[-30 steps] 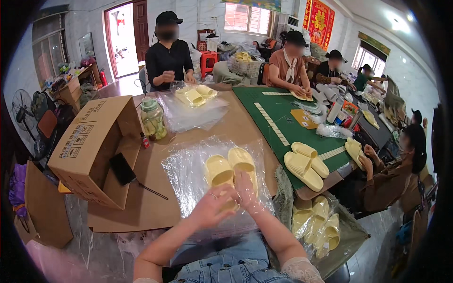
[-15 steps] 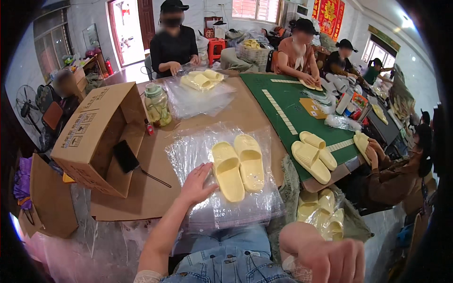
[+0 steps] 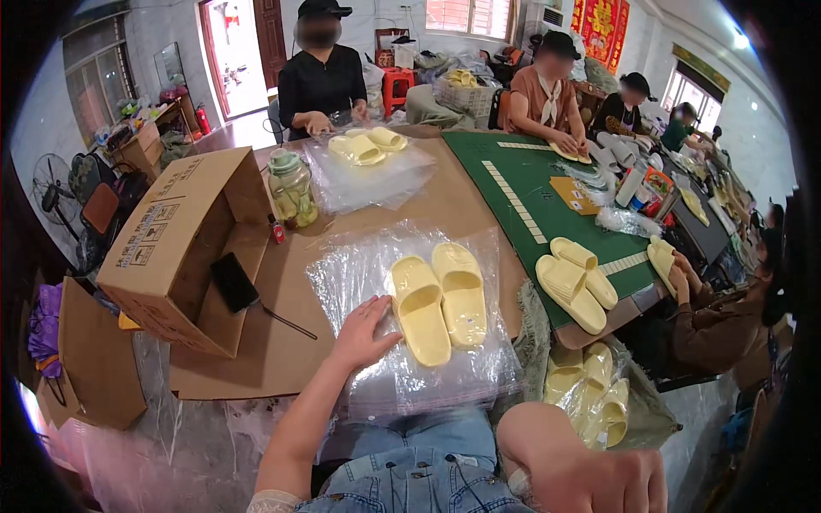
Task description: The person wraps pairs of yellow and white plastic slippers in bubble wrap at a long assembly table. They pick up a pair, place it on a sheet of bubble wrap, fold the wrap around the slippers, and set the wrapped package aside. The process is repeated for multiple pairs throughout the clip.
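A pair of pale yellow slippers, the left slipper point(image 3: 420, 312) and the right slipper point(image 3: 460, 295), lies side by side on a stack of clear plastic bags point(image 3: 376, 385) in front of me. My left hand point(image 3: 363, 332) is open, laid on the bags with its fingertips against the left slipper's outer edge. At the lower right, close to my body, my right hand point(image 3: 590, 479) is lifted off the table with its fingers curled downward. Its fingertips run out of the picture, so anything in them is hidden.
An open cardboard box point(image 3: 175, 256) lies on the left, a phone point(image 3: 234, 282) at its opening. Behind stand a glass jar point(image 3: 292, 192) and a small red bottle point(image 3: 276, 229). Bagged slippers point(image 3: 590, 389) fill a sack at right. Co-workers sit around a green mat point(image 3: 505, 171) with slippers point(image 3: 571, 291).
The whole view has shifted slightly to the right. My right hand has dropped a little lower, its fingers turning down. My left hand stays beside the left slipper.
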A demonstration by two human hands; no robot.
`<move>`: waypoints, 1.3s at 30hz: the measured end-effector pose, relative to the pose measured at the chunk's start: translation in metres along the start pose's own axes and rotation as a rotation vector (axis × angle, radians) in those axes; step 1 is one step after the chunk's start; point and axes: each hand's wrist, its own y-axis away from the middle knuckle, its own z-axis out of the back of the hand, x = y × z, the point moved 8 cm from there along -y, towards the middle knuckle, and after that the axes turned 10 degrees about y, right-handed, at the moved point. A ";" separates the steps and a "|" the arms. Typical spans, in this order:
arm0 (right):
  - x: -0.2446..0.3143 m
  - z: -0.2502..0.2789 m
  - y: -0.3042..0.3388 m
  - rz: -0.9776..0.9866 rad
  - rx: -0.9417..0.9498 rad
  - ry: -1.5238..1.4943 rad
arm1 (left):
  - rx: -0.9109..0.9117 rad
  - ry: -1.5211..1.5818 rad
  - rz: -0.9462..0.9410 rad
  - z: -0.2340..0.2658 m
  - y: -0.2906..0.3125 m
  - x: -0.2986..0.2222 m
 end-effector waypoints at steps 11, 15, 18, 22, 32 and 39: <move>-0.001 0.003 0.001 0.015 -0.009 -0.012 | 0.000 0.009 0.004 0.000 0.001 0.007; -0.001 0.004 0.000 0.026 0.024 0.013 | -0.007 0.002 0.010 -0.001 0.001 0.007; 0.003 0.005 0.013 0.060 -0.021 0.002 | -0.007 0.000 0.037 0.003 0.004 0.008; 0.010 0.028 0.060 0.063 -0.185 -0.017 | -0.007 0.012 0.000 0.000 -0.001 0.005; -0.065 0.227 0.214 -1.313 -0.238 2.116 | -0.022 0.023 0.012 0.005 0.001 0.000; -0.091 0.289 0.307 -1.665 -0.216 2.152 | -0.019 -0.019 -0.014 0.000 0.001 0.005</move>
